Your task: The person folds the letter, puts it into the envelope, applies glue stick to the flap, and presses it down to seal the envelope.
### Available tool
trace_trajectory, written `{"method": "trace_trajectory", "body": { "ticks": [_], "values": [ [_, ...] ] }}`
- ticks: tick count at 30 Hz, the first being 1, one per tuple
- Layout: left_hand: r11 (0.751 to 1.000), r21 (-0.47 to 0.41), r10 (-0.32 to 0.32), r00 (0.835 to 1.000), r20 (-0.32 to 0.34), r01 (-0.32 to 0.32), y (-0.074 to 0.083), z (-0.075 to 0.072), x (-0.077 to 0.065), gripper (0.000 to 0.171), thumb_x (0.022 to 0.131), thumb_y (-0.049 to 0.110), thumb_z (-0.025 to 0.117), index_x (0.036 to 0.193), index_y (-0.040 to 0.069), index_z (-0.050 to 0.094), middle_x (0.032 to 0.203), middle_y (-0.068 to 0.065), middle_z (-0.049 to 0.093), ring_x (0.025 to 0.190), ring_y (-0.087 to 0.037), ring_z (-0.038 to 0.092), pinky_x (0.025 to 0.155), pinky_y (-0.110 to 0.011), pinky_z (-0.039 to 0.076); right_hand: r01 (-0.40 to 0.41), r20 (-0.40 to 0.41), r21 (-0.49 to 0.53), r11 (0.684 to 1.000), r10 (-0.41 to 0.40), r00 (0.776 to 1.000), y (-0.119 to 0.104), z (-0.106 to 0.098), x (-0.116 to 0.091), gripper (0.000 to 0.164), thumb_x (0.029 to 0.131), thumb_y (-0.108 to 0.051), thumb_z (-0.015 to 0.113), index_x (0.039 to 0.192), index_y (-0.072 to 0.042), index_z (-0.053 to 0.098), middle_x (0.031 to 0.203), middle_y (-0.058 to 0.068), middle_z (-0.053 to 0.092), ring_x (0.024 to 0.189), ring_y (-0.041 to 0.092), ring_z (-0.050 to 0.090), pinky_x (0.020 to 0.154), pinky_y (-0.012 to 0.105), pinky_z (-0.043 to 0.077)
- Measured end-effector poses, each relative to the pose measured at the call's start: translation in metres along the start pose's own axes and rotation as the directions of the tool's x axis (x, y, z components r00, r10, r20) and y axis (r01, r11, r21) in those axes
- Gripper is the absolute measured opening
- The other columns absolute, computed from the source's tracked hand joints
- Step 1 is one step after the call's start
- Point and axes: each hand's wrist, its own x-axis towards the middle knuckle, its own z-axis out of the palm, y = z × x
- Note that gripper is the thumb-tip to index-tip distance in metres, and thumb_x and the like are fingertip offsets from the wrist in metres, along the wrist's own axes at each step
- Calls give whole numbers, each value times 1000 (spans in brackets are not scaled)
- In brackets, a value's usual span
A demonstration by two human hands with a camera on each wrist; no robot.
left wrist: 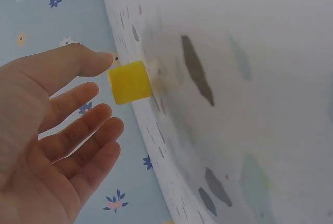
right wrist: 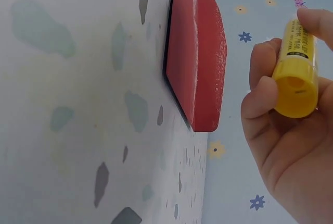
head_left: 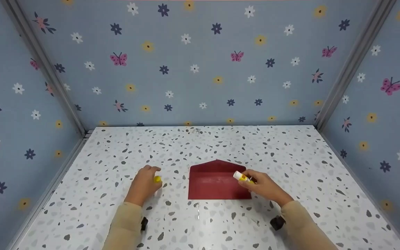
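A small yellow cap (left wrist: 130, 82) stands on the speckled tabletop beside my left hand (head_left: 143, 185). The left thumb tip is right at the cap's edge in the left wrist view, while the other fingers are spread loosely around open air. My right hand (head_left: 264, 185) grips a yellow glue stick (right wrist: 297, 62) between thumb and fingers. Its white end (head_left: 237, 175) points left, over the right part of a red envelope (head_left: 217, 187). The envelope lies on the table with its pointed flap opened out toward the back.
Blue panels (head_left: 200, 76) with flowers and butterflies enclose the table (head_left: 172, 222) at the back and both sides. Metal posts (head_left: 52, 74) run up the corners. A black wrist device (head_left: 277, 223) shows at the right sleeve.
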Motion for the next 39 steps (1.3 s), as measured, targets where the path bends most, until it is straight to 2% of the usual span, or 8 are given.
{"method": "trace_trajectory", "body": {
  "ticks": [4,10,14,20,25,30,34,39],
  "values": [
    [998,4,66,996,-62,-65,10,-5,-1,43,84,10,77,125,0,66,122,-19,60,111,-35,57,97,-49,49,-7,-3,-5,1000,7,1000,-1,0,1,33,95,-43,68,116,-18,65,100,3,62,82,21,61,70,34,55],
    [982,47,186,973,-141,-181,26,-7,-4,39,85,14,79,120,0,68,115,-17,62,110,-35,59,96,-48,50,0,-3,2,1000,0,1000,-1,0,1,31,95,-40,68,116,-17,65,101,4,62,84,21,60,70,33,55],
    [970,-36,231,958,-168,-240,41,-2,-4,37,86,16,80,119,4,70,114,-13,64,111,-32,61,95,-47,51,11,-24,-2,1000,-11,1000,0,2,2,27,96,-34,69,116,-17,64,101,3,61,86,21,57,70,31,52],
    [925,-240,270,954,-128,-294,67,4,-5,36,89,19,78,122,7,70,117,-7,66,109,-27,62,90,-40,54,44,-42,19,999,-43,998,-4,5,5,23,97,-28,68,117,-18,64,100,1,60,88,22,53,70,30,49],
    [904,-272,311,944,-111,-330,82,10,-5,34,90,20,76,122,7,70,116,-4,66,107,-22,61,90,-37,54,99,-39,3,995,-99,994,-5,7,6,22,97,-23,69,118,-20,63,98,0,60,85,20,53,68,29,47],
    [869,-345,344,934,-96,-355,92,19,-5,33,92,18,74,121,5,70,117,-5,67,107,-26,63,91,-41,54,156,-31,9,988,-155,987,-6,10,8,27,96,-17,70,122,-19,63,102,0,63,88,21,57,71,29,50],
    [850,-385,356,931,-86,-360,99,26,-4,32,92,19,74,121,6,70,117,-4,67,109,-24,62,93,-42,53,147,-36,49,988,-146,989,-10,11,9,33,95,-23,72,126,-17,63,106,1,64,91,22,59,74,29,53],
    [830,-440,345,935,-78,-343,107,37,-4,31,92,21,74,120,8,71,115,-3,68,109,-18,62,96,-39,51,129,-37,98,987,-125,991,-17,15,13,37,93,-25,75,127,-17,62,105,4,66,90,24,63,74,32,57]
  ]
}}
